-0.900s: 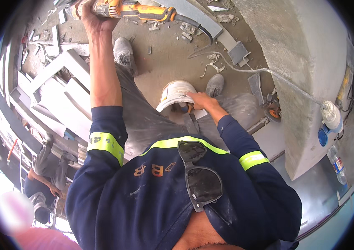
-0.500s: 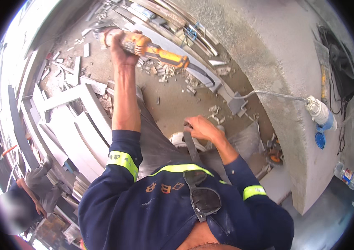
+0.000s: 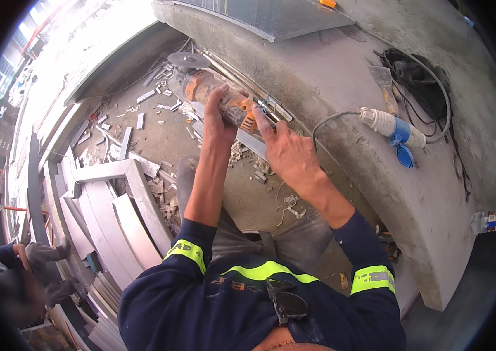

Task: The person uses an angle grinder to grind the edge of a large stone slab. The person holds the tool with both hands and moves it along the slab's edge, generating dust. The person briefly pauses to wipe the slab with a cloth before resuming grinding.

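An orange and grey angle grinder point(image 3: 200, 88), dusty all over, is held out in front of me above the littered floor. Its flat grey disc point(image 3: 186, 60) is at the far end. My left hand point(image 3: 218, 121) is wrapped round the middle of the grinder's body. At the near end is my right hand point(image 3: 290, 153), with its index finger laid along the casing and the other fingers curled. The back of that hand hides the rear of the tool.
Offcuts point(image 3: 126, 143) and broken bits litter the floor. White panels and a frame point(image 3: 104, 171) lean on the left. A concrete ledge point(image 3: 370, 175) on the right carries a white-and-blue cable connector point(image 3: 397, 130), a black bag point(image 3: 420, 82) and a plastic bottle point(image 3: 489, 222). Another person point(image 3: 37, 260) crouches lower left.
My right hand has left the dark flat strip near my lap and come up to the grinder's rear. The grinder has shifted right in the picture, its disc now more visible. My view has shifted.
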Demonstrator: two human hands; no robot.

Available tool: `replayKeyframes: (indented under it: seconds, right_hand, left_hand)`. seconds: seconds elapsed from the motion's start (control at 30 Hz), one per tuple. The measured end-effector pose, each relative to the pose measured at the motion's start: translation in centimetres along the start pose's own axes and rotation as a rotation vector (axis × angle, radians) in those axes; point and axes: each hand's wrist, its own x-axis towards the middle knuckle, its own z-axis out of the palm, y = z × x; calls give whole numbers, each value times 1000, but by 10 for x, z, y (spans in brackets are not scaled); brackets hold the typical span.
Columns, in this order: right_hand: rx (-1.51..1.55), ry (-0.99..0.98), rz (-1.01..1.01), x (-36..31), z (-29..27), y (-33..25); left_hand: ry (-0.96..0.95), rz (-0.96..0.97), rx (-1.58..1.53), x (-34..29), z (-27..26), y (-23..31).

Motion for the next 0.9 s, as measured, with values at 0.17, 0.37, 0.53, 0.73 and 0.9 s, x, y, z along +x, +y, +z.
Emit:
replayKeyframes:
  seconds: [0.17, 0.37, 0.53, 0.73, 0.9]
  right_hand:
    - [-123, 20, 64, 2, -51, 17]
    - [-178, -9, 80, 27, -91, 35]
    - [-207, -55, 126, 38, -96, 44]
    - [-181, -25, 196, 44, -88, 42]
    - [-229, 0, 159, 44, -91, 42]
  left_hand:
    - [-83, -13, 10, 8, 50, 12]
    - [-210, -33, -56, 38, 83, 10]
    - [-140, -44, -3, 55, 87, 0]
    - [-167, -60, 18, 65, 86, -1]
    - [-181, -62, -1, 69, 85, -3]
